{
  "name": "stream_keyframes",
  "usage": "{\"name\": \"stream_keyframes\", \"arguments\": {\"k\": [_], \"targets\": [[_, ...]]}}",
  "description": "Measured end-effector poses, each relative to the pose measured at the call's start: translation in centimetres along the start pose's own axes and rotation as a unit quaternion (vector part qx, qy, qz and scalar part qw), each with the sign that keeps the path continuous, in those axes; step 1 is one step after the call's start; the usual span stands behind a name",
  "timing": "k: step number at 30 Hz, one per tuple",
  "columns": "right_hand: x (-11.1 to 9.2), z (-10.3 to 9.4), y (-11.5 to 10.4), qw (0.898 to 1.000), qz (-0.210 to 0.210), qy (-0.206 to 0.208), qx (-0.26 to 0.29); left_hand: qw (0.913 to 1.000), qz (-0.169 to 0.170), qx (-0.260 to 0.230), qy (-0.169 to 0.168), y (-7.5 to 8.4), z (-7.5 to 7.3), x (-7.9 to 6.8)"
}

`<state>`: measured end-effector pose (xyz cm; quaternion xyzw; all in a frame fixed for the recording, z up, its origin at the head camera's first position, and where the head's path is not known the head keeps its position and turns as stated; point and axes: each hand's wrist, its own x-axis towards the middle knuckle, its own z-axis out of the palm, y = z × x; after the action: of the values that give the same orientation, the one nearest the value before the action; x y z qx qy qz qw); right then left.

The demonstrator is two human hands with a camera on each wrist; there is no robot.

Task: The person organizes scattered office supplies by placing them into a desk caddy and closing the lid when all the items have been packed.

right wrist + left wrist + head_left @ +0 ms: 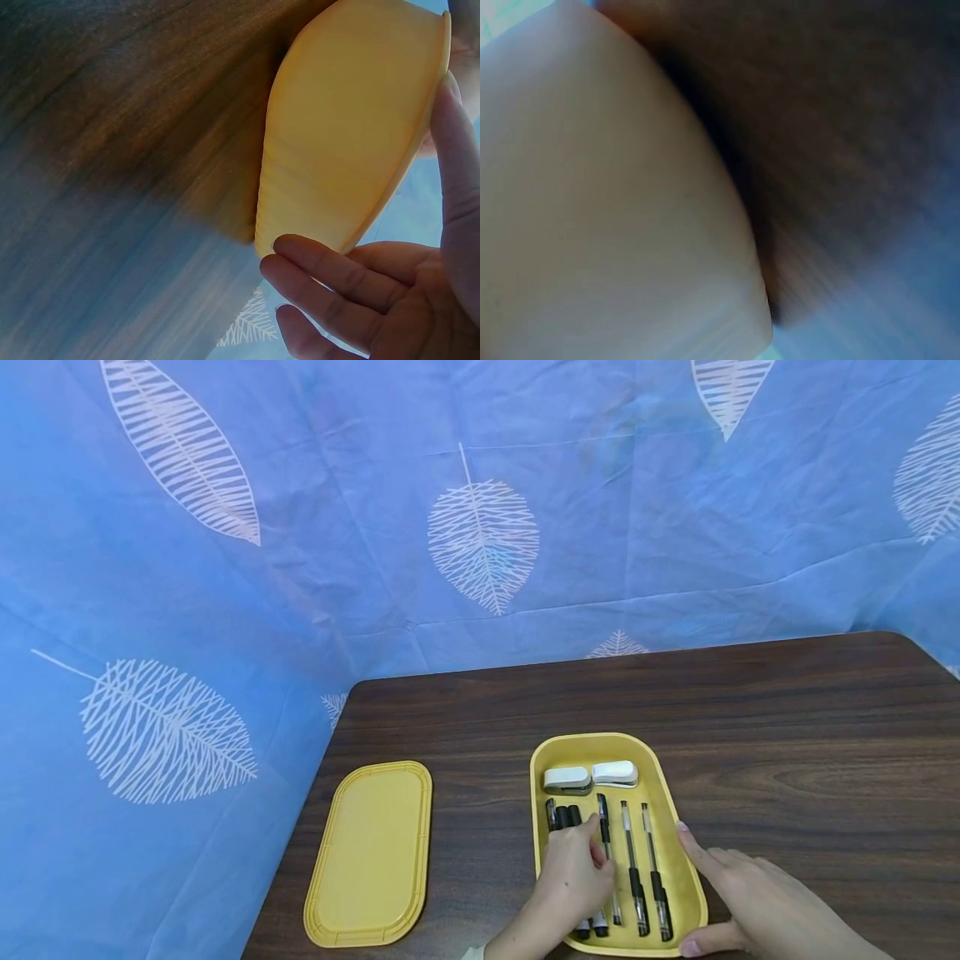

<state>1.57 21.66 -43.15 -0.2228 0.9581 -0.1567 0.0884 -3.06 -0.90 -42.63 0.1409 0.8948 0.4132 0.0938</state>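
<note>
A yellow tray (678, 902) holds several pens, black-capped markers (574, 816) and two white staplers (615, 773). In the head view my left hand (573, 872) is inside it, over the markers, pinching a black-capped pen (604, 827) with index finger and thumb. Part of that pen and the middles of the markers are hidden by the hand. My right hand (757, 897) rests against the tray's right side, thumb and fingers spread apart. In the right wrist view the right thumb (454, 150) touches the rim and extended fingertips lie near the tray's base.
To the left, a flat yellow lid (367, 852) lies on the dark wood table (465, 727). Two more pens (633, 868) lie side by side in the tray's right half. Blue cloth (360, 527) with white leaf prints hangs behind and left of the table.
</note>
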Motion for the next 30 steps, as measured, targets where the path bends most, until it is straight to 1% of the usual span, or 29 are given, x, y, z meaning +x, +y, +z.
{"name": "stream_keyframes", "arguments": {"k": [1,5,10,14,15,19,22,24,28,30], "targets": [[0.1,-0.1,0.0,1.0,0.006,-0.006,0.001,1.0,0.0,0.009,0.002,0.0,0.1,0.0],[0.1,0.0,0.1,1.0,0.007,-0.006,-0.001,0.9995,-0.006,0.031,0.009,0.1,0.3,0.0],[0.1,0.0,0.1,1.0,0.013,-0.014,0.002,0.9993,-0.015,0.034,0.006,0.2,0.5,0.1],[0.2,0.0,0.1,1.0,0.019,-0.023,0.008,0.9992,-0.015,0.038,0.0,0.0,0.6,0.1],[0.2,0.1,0.2,1.0,0.014,-0.019,0.006,0.9991,-0.014,0.04,-0.001,0.0,0.7,0.1],[0.2,0.3,0.1,1.0,0.025,-0.013,-0.001,0.999,-0.016,0.042,0.0,0.0,0.8,0.1],[0.3,0.3,0.1,0.999,0.043,-0.02,0.004,0.9989,-0.026,0.04,0.001,0.0,0.9,0.1],[0.3,0.4,0.1,0.999,0.045,-0.018,0.006,0.9987,-0.033,0.04,0.002,0.1,0.9,0.1],[0.3,0.5,0.1,0.999,0.038,-0.008,0.002,0.998,-0.043,0.046,-0.003,0.3,1.0,0.2],[0.2,0.5,0.1,0.999,0.034,-0.006,0.0,0.9969,-0.041,0.068,0.0,0.4,1.2,0.3]]}}
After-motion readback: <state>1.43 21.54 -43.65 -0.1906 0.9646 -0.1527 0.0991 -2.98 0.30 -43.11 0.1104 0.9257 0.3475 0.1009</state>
